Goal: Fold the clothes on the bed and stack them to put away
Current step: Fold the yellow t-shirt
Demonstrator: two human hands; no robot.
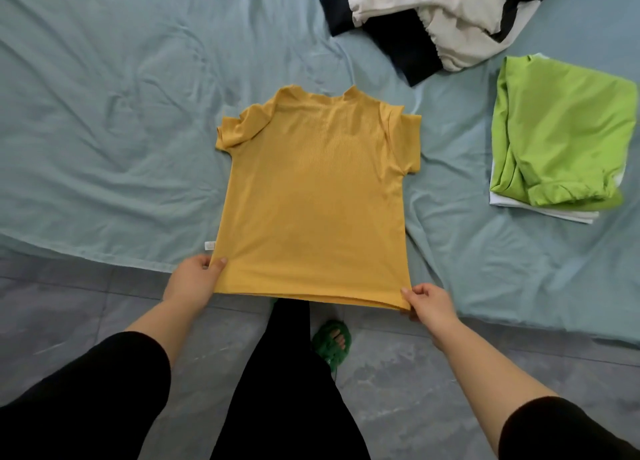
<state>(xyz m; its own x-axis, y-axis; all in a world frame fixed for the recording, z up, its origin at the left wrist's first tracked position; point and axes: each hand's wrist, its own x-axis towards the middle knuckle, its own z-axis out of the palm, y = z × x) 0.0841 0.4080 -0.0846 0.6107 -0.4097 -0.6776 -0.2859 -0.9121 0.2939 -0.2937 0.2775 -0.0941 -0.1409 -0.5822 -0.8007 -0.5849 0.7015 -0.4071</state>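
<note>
A mustard-yellow short-sleeved top (313,196) lies spread flat on the pale blue-green bed sheet (104,113), collar away from me, its hem hanging past the bed's front edge. My left hand (195,279) pinches the hem's left corner. At the hem's right corner, my right hand (429,302) grips the fabric. The top's left sleeve is folded in on itself. To the right sits a folded stack with a lime-green garment (561,134) on top of a white one.
A crumpled black-and-white garment (433,19) lies at the back right of the bed. Grey tiled floor (69,307) runs along the bed's front edge. My legs in black trousers and a green slipper (332,343) stand below the hem.
</note>
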